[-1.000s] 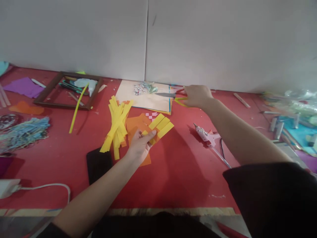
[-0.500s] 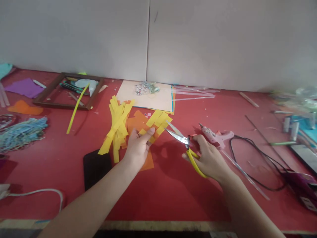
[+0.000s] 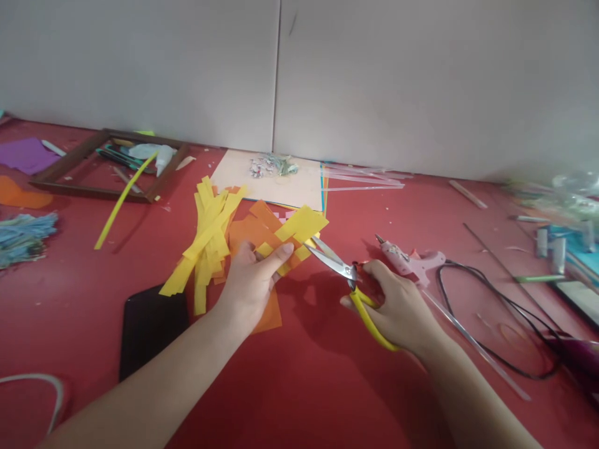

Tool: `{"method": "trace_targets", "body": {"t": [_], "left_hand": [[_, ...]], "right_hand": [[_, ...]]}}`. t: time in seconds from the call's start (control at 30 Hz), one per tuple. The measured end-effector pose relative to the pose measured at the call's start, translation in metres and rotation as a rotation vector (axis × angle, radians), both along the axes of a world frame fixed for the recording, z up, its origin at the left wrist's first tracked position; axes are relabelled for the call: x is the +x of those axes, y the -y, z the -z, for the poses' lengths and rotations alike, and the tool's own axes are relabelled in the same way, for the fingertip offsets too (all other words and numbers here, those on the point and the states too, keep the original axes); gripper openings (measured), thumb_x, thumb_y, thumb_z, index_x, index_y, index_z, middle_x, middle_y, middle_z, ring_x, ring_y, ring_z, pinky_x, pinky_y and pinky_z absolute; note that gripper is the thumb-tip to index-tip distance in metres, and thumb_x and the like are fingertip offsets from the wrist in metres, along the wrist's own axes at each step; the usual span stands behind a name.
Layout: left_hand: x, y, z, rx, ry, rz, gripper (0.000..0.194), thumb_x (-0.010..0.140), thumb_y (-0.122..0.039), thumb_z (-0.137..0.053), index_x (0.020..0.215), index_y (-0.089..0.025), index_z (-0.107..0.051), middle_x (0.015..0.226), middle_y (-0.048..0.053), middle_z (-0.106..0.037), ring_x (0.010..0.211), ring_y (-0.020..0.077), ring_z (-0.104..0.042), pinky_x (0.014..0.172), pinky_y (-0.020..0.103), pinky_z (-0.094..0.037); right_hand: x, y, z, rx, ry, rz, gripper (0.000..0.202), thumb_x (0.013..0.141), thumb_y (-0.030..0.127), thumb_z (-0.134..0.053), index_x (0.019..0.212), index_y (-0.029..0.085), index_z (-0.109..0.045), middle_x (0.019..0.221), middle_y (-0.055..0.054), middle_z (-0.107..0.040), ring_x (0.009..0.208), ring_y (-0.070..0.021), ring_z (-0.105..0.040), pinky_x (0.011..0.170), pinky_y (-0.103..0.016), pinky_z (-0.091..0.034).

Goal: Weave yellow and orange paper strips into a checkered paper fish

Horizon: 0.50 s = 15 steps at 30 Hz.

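Between the thumb and fingers of my left hand point(image 3: 255, 280) is a woven piece of yellow and orange paper strips point(image 3: 303, 224). My right hand point(image 3: 397, 305) grips yellow-handled scissors point(image 3: 339, 263), whose parted blades reach the right edge of the woven piece. A bundle of yellow strips point(image 3: 208, 234) lies left of my left hand. Under that hand is orange paper point(image 3: 270, 312) on the red table, partly hidden by the hand and the woven piece.
A pink glue gun point(image 3: 407, 259) with a black cord lies right of my right hand. At the left are a black phone point(image 3: 152, 327) and a wooden frame point(image 3: 88, 189) holding tools. Pale sheets point(image 3: 304, 188) lie near the wall.
The scissor blades have come to the edge of the woven piece and stand slightly closer together. The view has shifted, so the items at the left sit further left.
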<state>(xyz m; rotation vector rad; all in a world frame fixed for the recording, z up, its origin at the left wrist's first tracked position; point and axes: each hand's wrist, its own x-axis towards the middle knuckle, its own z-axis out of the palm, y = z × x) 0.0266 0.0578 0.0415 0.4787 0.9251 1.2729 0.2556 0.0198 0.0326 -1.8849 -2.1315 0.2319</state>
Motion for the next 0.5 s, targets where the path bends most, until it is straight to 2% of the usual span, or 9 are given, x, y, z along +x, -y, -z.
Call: {"method": "trace_targets", "body": {"t": [0.17,0.33,0.5], "left_hand": [[-0.0016,-0.0004,0.0008,0.015,0.017,0.008,0.037,0.069,-0.020,-0.085,0.086,-0.019,-0.052,0.090,0.003,-0.074,0.088,0.0211,-0.073,0.076,0.031,-0.060],[-0.0024,-0.0006,0.0009,0.030,0.033,-0.002,0.039,0.069,-0.018,-0.085,0.084,-0.020,-0.048,0.084,0.000,-0.073,0.088,0.0188,-0.073,0.078,0.028,-0.058],[-0.0022,0.0017,-0.0007,0.039,-0.024,0.022,0.040,0.070,-0.021,-0.084,0.081,-0.020,-0.046,0.084,0.000,-0.072,0.082,0.0182,-0.072,0.075,0.029,-0.056]], "right_hand": [[-0.0018,0.0002,0.0012,0.059,-0.002,-0.029,0.038,0.075,0.057,-0.064,0.084,0.023,-0.049,0.063,0.002,-0.060,0.050,-0.0151,-0.052,0.049,-0.025,-0.039],[-0.0013,-0.0002,0.0026,0.185,-0.058,-0.074,0.040,0.077,0.060,-0.062,0.082,0.021,-0.052,0.055,0.004,-0.054,0.044,-0.0110,-0.044,0.045,-0.023,-0.036],[-0.0023,0.0017,0.0048,0.195,-0.089,-0.075,0.042,0.076,0.062,-0.063,0.076,0.021,-0.053,0.051,0.006,-0.049,0.042,-0.0088,-0.038,0.042,-0.021,-0.032]]}}
